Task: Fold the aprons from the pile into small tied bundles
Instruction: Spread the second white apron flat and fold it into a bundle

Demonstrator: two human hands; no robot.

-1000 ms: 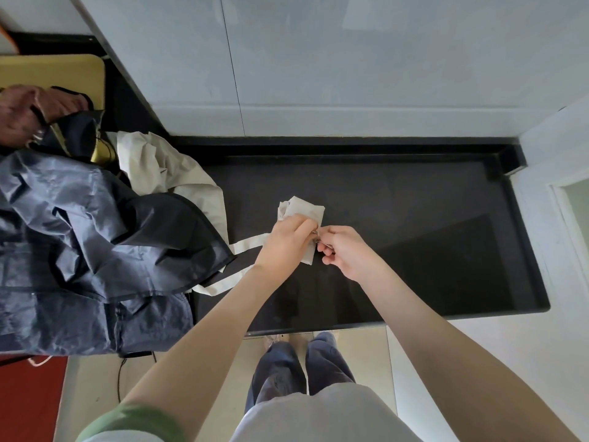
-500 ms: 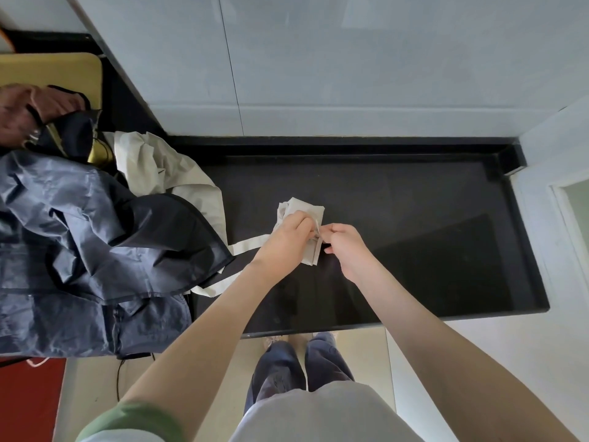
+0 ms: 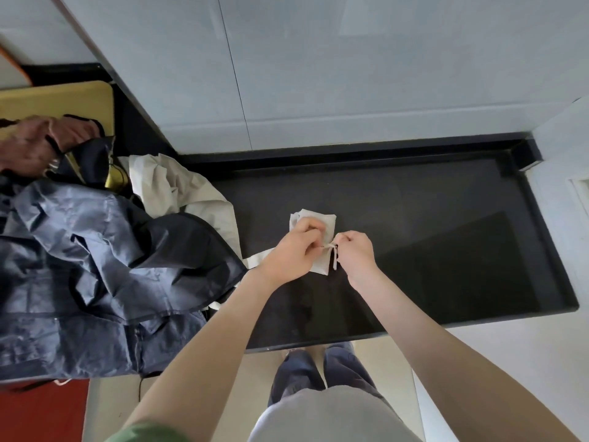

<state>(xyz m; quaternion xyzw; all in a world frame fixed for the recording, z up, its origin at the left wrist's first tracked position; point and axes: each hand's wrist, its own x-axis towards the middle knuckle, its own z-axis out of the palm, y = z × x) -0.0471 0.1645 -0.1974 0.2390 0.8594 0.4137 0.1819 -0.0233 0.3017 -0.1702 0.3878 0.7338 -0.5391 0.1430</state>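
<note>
The left hand (image 3: 294, 247) lies on top of a small folded cream apron bundle (image 3: 314, 218), its fingers curled down and gripping the cloth. The right hand (image 3: 355, 252) is just beside it, thumb and fingers pinching a thin strap end (image 3: 334, 262) at the bundle's right edge; the short tail of that strap hangs down between the two hands. The bundle rests on the black counter (image 3: 414, 202), near its middle, with its far corners showing past the left knuckles. A wider cream strap (image 3: 258, 260) runs from under the left wrist toward the pile on the left. There, a crumpled navy apron (image 3: 95, 266) spreads over the counter's left end and hangs past its front edge, partly covering a loose cream apron (image 3: 178, 189) behind it. Farther left, another person's hands (image 3: 35, 145) hold dark cloth in front of a yellow surface (image 3: 54, 97). Pale grey wall panels (image 3: 350, 74) rise behind the counter.
</note>
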